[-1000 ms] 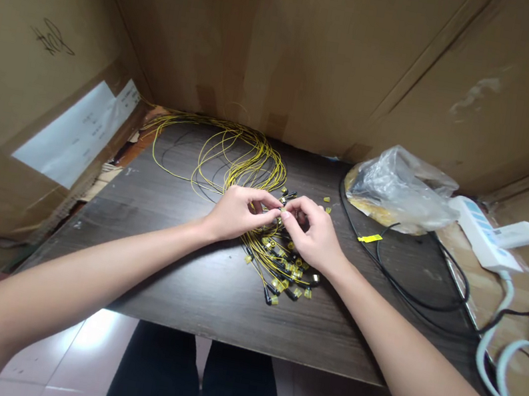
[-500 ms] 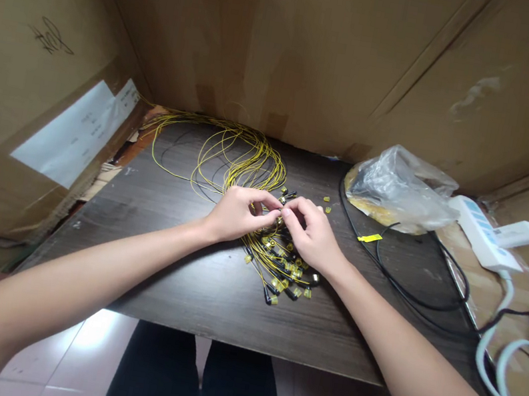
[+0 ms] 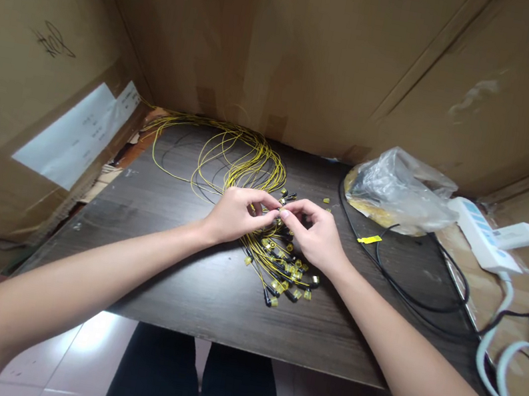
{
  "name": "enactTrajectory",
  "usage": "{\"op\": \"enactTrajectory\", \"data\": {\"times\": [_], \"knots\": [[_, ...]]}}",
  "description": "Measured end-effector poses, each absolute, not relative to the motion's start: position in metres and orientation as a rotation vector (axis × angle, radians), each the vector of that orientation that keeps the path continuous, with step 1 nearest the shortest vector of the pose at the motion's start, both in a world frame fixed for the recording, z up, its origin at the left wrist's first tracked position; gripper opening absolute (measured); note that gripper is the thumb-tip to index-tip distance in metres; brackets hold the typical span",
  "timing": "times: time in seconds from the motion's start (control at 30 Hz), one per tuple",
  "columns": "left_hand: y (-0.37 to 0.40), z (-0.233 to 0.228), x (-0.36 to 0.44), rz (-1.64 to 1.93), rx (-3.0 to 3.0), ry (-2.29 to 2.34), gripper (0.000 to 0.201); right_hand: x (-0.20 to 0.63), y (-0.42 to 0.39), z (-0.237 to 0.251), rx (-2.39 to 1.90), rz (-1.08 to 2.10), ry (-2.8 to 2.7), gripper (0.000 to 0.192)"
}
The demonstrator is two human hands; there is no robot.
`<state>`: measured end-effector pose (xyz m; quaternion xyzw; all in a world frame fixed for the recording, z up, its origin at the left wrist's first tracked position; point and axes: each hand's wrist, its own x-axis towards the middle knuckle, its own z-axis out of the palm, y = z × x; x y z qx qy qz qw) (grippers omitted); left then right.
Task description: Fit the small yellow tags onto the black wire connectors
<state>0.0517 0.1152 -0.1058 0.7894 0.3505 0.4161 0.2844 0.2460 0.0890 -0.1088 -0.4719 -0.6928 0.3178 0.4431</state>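
Note:
My left hand (image 3: 241,213) and my right hand (image 3: 314,232) meet fingertip to fingertip over a bundle of thin yellow cables (image 3: 259,169). Each pinches with thumb and forefinger at the same spot; what sits between the fingertips is small and mostly hidden, perhaps one of the black cable ends. Below and between the hands lies a pile of black connectors with clear yellow caps (image 3: 290,271), fanned toward the table's front. The cables loop away behind my left hand to the back left corner.
A dark wooden table (image 3: 170,277) carries everything. At the back right lie a clear plastic bag (image 3: 400,190) and a black cable with a yellow tag (image 3: 369,239). A white power strip (image 3: 484,235) with a coiled grey cord sits beyond. Cardboard walls (image 3: 280,45) enclose the table.
Both hands stay at nearly the same spot, still pinching together. The right hand's fingers have shifted slightly, and its wrist has turned a little. The pile and cables look unchanged.

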Motion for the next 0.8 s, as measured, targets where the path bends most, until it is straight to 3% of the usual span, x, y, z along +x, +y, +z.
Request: {"op": "enactTrajectory", "data": {"times": [0.53,0.8], "knots": [[0.1131,-0.1057,0.0533,1.161,2.193,0.860,0.011,0.2452,0.0875,-0.1073,-1.255,0.507,-1.968,0.033],[0.1148,-0.1063,0.0534,1.145,2.132,0.891,0.009,0.2461,0.0871,-0.1069,-1.209,0.560,-1.955,0.013]]}}
